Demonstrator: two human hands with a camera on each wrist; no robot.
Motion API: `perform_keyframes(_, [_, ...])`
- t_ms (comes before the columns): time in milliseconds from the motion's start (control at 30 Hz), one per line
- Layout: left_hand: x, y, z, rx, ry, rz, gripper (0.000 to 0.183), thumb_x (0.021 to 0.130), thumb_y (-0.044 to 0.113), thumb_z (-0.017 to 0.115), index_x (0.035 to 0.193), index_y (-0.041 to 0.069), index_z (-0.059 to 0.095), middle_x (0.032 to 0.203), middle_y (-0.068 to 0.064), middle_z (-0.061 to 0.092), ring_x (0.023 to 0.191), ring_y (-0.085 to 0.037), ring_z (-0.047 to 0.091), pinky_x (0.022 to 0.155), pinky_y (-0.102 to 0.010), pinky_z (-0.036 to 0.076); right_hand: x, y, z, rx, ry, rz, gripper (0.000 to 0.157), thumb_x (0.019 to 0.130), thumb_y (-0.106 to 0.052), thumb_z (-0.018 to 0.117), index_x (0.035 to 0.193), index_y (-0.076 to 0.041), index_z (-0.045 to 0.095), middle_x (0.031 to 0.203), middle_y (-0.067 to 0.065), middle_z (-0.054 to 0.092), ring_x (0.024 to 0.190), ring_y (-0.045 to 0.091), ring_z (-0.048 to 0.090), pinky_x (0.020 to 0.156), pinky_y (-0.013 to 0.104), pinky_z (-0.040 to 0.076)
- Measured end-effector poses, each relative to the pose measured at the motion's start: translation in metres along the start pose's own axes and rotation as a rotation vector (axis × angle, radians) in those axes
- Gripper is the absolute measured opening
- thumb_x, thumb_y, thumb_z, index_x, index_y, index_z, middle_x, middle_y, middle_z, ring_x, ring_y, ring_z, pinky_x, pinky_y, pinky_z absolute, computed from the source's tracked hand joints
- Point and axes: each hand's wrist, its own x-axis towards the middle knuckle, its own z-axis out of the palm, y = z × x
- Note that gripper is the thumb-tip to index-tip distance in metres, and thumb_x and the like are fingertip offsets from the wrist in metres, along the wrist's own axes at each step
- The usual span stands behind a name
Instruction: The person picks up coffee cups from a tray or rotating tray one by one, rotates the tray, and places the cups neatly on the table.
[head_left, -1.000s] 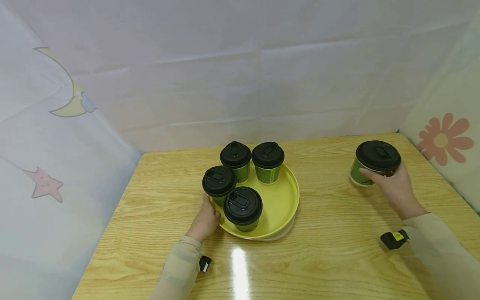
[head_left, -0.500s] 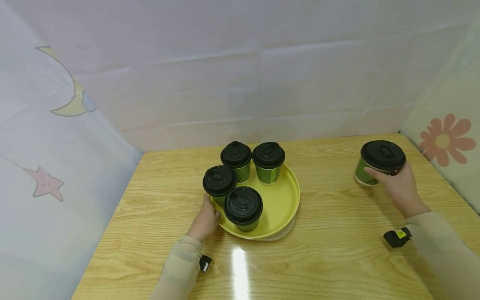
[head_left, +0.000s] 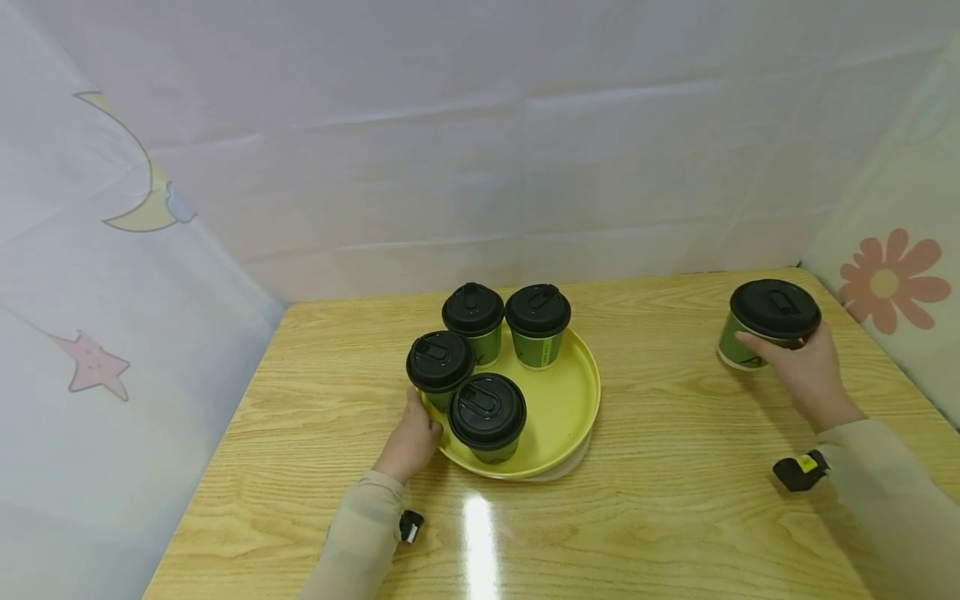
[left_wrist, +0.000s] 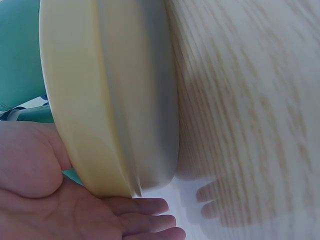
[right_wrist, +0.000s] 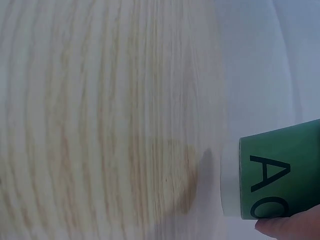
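Observation:
In the head view my left hand (head_left: 410, 439) is at the left rim of a round yellow tray (head_left: 564, 417). The left wrist view has its thumb (left_wrist: 35, 157) over the rim and its fingers along the outside. On the tray stand lidded green paper cups: a front cup (head_left: 487, 414), a left cup (head_left: 440, 362), a back cup (head_left: 472, 312) and a right-hand cup (head_left: 537, 321). My right hand (head_left: 812, 379) grips another paper cup (head_left: 775, 312) with a black lid, upright near the table's right side. Its shadow shows below it in the right wrist view.
Under the tray is a pale round base (left_wrist: 150, 100) on the wood-grain table (head_left: 660, 500). A pale cloth wall (head_left: 480, 167) closes off the back, with printed cloth at both sides. Black wrist cameras hang below both sleeves.
My right hand has moved slightly to the right with its paper cup. The left hand, the tray and the cups on it look almost unmoved.

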Motion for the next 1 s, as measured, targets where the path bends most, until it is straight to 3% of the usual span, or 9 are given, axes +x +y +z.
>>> perform_keyframes(167, [0.0, 0.001, 0.0, 0.001, -0.001, -0.002, 0.072, 0.091, -0.002, 0.043, 0.143, -0.023, -0.002, 0.147, -0.045, 0.014, 0.13, -0.045, 0.038, 0.103, -0.053, 0.037, 0.001, 0.004, -0.004, -0.009, -0.006, -0.009, 0.067, 0.092, -0.016, 0.067, 0.147, -0.026, 0.031, 0.119, -0.024, 0.037, 0.111, -0.002, 0.041, 0.083, 0.005, 0.036])
perform_keyframes(433, [-0.001, 0.002, 0.0, 0.01, 0.002, 0.0, 0.072, 0.091, -0.001, 0.043, 0.142, -0.024, -0.002, 0.146, -0.045, 0.014, 0.135, -0.047, 0.029, 0.108, -0.053, 0.031, 0.003, 0.008, -0.01, -0.013, -0.022, 0.003, 0.073, 0.093, -0.021, 0.066, 0.153, -0.025, 0.024, 0.124, -0.024, 0.035, 0.126, 0.012, 0.036, 0.092, 0.006, 0.034])
perform_keyframes(867, [-0.001, 0.0, 0.001, 0.018, 0.005, 0.006, 0.072, 0.091, -0.001, 0.043, 0.142, -0.024, -0.002, 0.146, -0.045, 0.014, 0.132, -0.045, 0.035, 0.105, -0.052, 0.035, 0.005, 0.019, -0.016, -0.021, -0.027, 0.046, 0.076, 0.094, -0.025, 0.065, 0.154, -0.026, 0.02, 0.126, -0.023, 0.032, 0.131, 0.015, 0.032, 0.105, 0.015, 0.03])
perform_keyframes(1000, [-0.001, 0.0, 0.0, 0.033, 0.013, 0.02, 0.071, 0.091, -0.001, 0.043, 0.141, -0.025, -0.001, 0.145, -0.046, 0.015, 0.129, -0.045, 0.038, 0.103, -0.053, 0.037, 0.007, 0.023, -0.018, -0.022, -0.021, 0.043, 0.074, 0.094, -0.025, 0.064, 0.154, -0.027, 0.02, 0.128, -0.022, 0.032, 0.131, 0.013, 0.031, 0.103, 0.012, 0.03])
